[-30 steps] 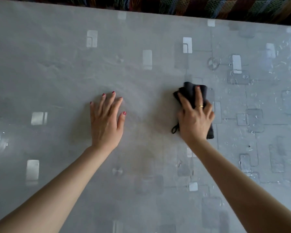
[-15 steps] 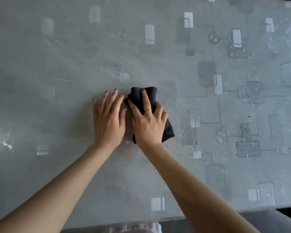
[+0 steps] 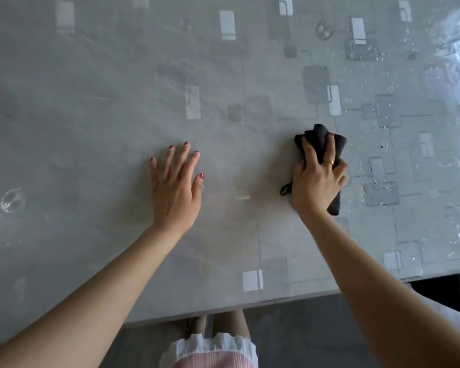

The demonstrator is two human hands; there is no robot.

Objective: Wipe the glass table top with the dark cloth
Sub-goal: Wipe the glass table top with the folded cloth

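Sweeping rightward again, the right hand (image 3: 318, 181) is gripping the dark cloth (image 3: 320, 140), now well apart from the left hand (image 3: 174, 187). That one is lying flat, fingers straight, bracing on the glass table top (image 3: 91, 102); wiping looks midway.

- Glass table top (image 3: 96, 107): grey, glossy, printed with pale and darker grey rectangles joined by thin lines; streaks and bright glare toward its far right corner; near edge visible along the bottom.
- Dark cloth (image 3: 319, 138): black, bunched and folded, lying flat on the table top right of centre, a small loop sticking out of its near left side; partly covered.
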